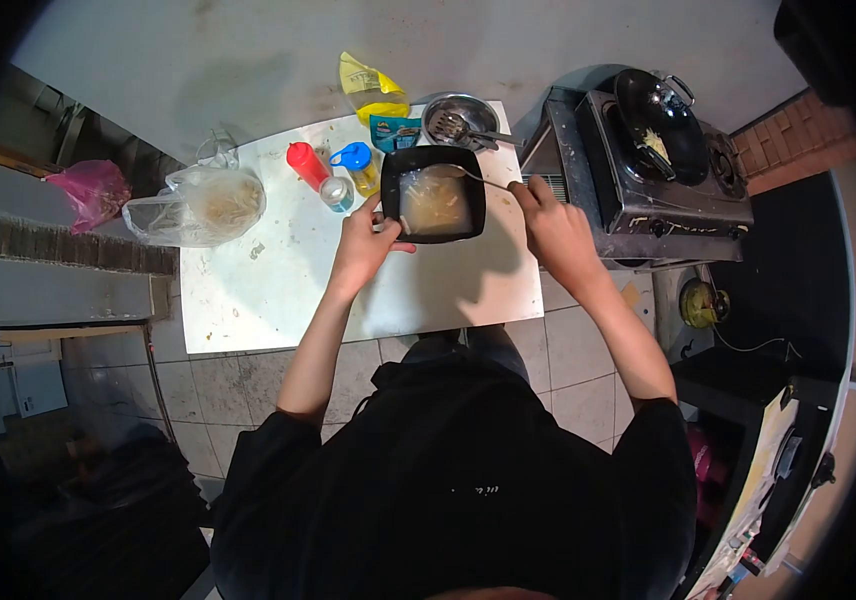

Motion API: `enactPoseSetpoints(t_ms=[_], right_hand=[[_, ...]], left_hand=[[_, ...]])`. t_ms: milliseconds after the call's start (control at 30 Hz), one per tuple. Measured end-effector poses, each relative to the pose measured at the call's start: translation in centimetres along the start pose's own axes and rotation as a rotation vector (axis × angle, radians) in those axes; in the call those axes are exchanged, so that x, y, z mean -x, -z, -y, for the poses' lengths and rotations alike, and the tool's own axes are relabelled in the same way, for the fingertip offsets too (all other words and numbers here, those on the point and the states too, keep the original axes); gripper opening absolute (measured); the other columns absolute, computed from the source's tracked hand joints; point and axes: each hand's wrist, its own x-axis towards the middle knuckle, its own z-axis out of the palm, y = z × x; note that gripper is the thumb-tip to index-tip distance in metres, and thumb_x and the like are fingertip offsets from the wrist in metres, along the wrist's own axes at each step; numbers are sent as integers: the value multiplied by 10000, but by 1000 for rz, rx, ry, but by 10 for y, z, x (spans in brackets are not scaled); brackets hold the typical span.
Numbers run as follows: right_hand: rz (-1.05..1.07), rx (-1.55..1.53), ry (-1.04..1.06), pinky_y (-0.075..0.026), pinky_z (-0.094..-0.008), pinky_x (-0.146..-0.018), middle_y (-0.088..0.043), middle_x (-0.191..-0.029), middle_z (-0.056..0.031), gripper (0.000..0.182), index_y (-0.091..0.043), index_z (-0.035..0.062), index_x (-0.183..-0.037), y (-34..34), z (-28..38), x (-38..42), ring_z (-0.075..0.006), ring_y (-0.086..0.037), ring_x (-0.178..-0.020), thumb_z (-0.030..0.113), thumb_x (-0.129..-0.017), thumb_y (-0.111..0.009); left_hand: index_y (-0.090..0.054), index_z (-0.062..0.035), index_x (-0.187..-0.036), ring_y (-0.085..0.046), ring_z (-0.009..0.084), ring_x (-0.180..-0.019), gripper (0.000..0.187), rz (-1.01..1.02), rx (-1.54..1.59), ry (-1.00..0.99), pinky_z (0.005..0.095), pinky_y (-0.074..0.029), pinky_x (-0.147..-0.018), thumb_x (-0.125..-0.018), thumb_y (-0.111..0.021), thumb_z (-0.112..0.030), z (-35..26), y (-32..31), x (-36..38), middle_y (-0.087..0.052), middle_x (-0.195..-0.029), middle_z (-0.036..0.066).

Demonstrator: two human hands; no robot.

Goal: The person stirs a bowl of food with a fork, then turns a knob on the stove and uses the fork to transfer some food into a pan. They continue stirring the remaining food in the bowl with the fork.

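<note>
A square black bowl (476, 207) holds cloudy liquid with pale strips in it. My left hand (369, 238) grips the bowl's left edge near its lower corner. From the right, my right hand (551, 225) is closed round the handle of a metal utensil (494, 183), whose far end reaches into the liquid. Beyond the bowl are a steel bowl (436, 104) with metal utensils in it and a teal packet (388, 133). Left of the bowl stand a bottle with a blue cap (354, 157), a red bottle (306, 163) and a small clear jar (337, 193).
The white table (278, 290) lies under these things. A clear plastic bag (198, 207) rests at its left edge, with a pink bag (95, 190) beyond. A yellow bag (372, 88) is at the back. On the right, a black wok (686, 140) sits on a gas stove (628, 205).
</note>
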Motion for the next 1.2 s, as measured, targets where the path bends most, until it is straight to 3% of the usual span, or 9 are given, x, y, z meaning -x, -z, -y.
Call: enactPoseSetpoints(t_ms=[267,333,567,633,867,967,1033,1200], right_hand=[[51,81,27,-543,-389,-514,-579,-901,-158,286,-555,-12,-1000,10,11,-12,-303,-667,-617,-47,-717,-555],[73,66,26,-542,-390,-514,-585,-889,-157,256,-553,-9,-972,7,16,-10,-303,-668,-618,-45,-718,-558],[113,-249,-117,-512,-476,-610,-622,-841,-223,168,-574,-29,-949,8,23,-5,-409,-631,-700,-11,-787,-537],[136,-318,-152,-490,-495,-633,-628,-835,-238,159,-600,-39,-961,8,26,-2,-430,-614,-735,5,-825,-531],[170,-395,-228,-485,-496,-652,-627,-727,-253,147,-625,-18,-944,3,44,10,-424,-621,-699,32,-844,-529],[166,-419,-245,-489,-491,-651,-621,-707,-254,142,-627,-19,-938,0,51,15,-426,-621,-684,38,-853,-529],[160,-441,-247,-492,-487,-649,-619,-701,-255,139,-628,-21,-934,0,55,15,-426,-620,-681,38,-856,-530],[198,-555,-300,-500,-511,-659,-609,-672,-272,113,-599,-25,-889,6,65,13,-454,-612,-668,61,-846,-541]], left_hand=[[-380,99,-1358,-697,247,-763,495,-63,-31,-13,290,-610,-673,-871,-457,51,-7,3,8,-626,-966,170],[-430,76,-1336,-688,221,-701,491,-120,18,-39,295,-613,-620,-849,-479,50,-4,3,9,-606,-859,134],[-447,85,-1310,-687,218,-700,469,-185,9,-9,302,-622,-647,-842,-480,62,-12,8,15,-607,-847,128],[-355,122,-1357,-695,264,-797,483,-139,-29,14,292,-616,-682,-891,-456,43,-12,11,17,-620,-1006,212],[-365,123,-1349,-697,271,-788,467,-136,-3,18,287,-613,-669,-897,-448,37,-14,12,20,-618,-1008,214],[-369,122,-1347,-697,270,-784,465,-142,-3,20,288,-613,-670,-897,-450,38,-13,9,21,-617,-1009,210],[-449,100,-1292,-688,209,-728,442,-183,48,-3,297,-615,-639,-854,-473,52,-12,6,21,-630,-882,129],[-451,95,-1296,-685,203,-731,447,-180,62,-12,299,-615,-641,-850,-475,57,-8,3,21,-628,-870,123]])
